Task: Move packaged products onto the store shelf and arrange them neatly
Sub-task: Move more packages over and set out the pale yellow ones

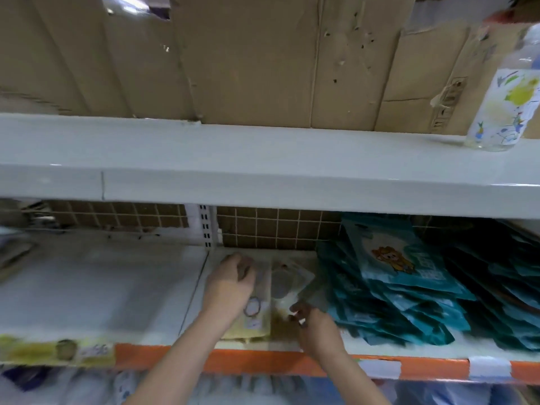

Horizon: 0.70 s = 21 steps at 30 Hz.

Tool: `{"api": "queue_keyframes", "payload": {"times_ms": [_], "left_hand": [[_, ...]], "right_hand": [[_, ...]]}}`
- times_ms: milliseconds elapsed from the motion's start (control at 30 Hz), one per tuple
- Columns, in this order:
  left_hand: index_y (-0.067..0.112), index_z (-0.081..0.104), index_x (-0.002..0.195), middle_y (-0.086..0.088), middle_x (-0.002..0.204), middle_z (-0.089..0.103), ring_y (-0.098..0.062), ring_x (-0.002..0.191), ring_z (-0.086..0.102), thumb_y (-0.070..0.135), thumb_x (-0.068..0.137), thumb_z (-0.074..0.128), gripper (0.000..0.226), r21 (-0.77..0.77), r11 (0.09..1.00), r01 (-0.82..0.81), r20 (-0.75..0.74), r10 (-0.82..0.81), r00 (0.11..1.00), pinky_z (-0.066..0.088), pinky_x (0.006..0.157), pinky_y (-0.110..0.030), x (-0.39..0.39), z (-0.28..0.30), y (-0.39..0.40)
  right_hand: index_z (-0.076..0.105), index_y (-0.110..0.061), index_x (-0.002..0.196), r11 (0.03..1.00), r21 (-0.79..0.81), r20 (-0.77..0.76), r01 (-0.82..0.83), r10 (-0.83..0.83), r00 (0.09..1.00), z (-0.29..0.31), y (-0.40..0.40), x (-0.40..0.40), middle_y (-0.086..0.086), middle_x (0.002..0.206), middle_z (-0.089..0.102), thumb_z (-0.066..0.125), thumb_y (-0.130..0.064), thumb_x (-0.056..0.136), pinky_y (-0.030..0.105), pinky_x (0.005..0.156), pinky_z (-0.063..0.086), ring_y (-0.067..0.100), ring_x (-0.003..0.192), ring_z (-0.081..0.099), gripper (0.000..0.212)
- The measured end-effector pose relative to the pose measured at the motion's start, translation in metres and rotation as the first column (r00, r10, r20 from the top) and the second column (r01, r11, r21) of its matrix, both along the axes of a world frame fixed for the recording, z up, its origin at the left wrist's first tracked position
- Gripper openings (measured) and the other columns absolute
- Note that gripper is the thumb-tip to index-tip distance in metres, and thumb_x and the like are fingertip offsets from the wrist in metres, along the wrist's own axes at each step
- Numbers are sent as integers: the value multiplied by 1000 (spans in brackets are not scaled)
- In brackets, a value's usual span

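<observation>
Two bare forearms reach onto the lower shelf (96, 290). Left hand (230, 280): fingers curled over the far end of a pale yellowish packet (257, 320) lying flat. Right hand (314, 320): fingertips pinch the near edge of a second pale packet (287, 283), just beside the first. Teal packets (400, 287): slumped stack, right of the right hand. Printed bottle (502, 92): upper shelf, above and right. Picture blurred.

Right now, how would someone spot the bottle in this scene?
Look along the grey upper shelf to its far right end. There a clear plastic bottle stands upright before brown cardboard panels. It is the only thing on that shelf, its white label splashed with yellow and blue.
</observation>
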<state>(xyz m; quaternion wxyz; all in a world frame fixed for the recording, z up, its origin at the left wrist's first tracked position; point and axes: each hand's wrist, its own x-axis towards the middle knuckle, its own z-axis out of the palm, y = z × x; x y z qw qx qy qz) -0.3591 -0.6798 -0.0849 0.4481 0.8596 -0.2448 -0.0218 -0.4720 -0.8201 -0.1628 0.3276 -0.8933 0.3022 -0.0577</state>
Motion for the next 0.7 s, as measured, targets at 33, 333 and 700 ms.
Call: {"api": "queue_keyframes", "payload": {"times_ms": [33,333,700], "left_hand": [[24,59,96,0,89,60,-18,80,62,26,95,51,8,-19,999,-31,-15,30,999,46,59,-22,8,-1,26],[29,59,74,4,74,66,-17,73,62,7,89,59,27,-19,942,-336,-27,335,942,45,67,-32,70,-19,241],[28,59,72,5,69,65,-18,70,59,16,89,60,20,96,883,-459,-74,466,882,41,61,-32,146,-36,440]], "right_hand": [[59,-31,113,1000,1,9,5,-5,1000,0,6,8,-6,111,67,57,-34,87,27,78,48,16,98,64,25],[58,-33,85,994,69,152,-88,77,985,14,111,77,-13,81,65,60,-19,88,24,72,49,12,86,64,14],[59,-36,83,962,187,154,-200,173,973,3,286,172,-7,80,65,60,-19,91,25,69,50,8,73,65,18]]}}
